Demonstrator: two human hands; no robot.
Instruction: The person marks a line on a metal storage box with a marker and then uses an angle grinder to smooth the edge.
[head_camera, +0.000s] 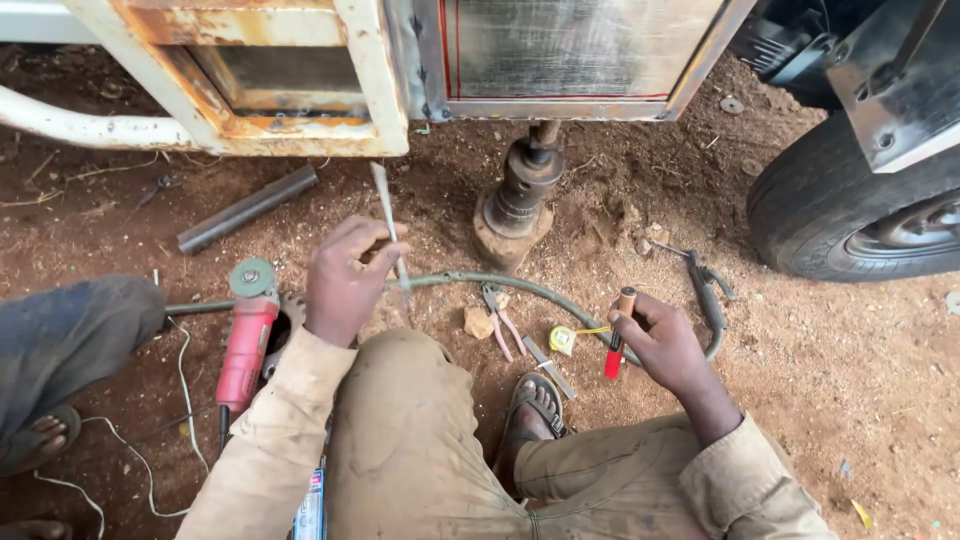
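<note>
Two hands busy: our left hand (343, 283) grips a thin metal strip (388, 228), right hand (664, 345) holds a red-tipped marker (618, 338). Grinder (245, 338) lies idle at left, so no cutting yet, we reckon.

From my knee, the jack (518, 195) stands at twelve o'clock, the grinder (245, 340) at nine, the pliers (497, 318) and tape measure (563, 340) at two, the tyre (850, 205) beyond.

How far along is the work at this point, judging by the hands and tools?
Done: tools are laid out on the dirt, including the red angle grinder, pliers and yellow tape measure. In hand: the left hand holds a thin grey metal strip upright; the right hand holds a red-tipped marker. Left: no mark, cut or joining shows on the strip.
</note>
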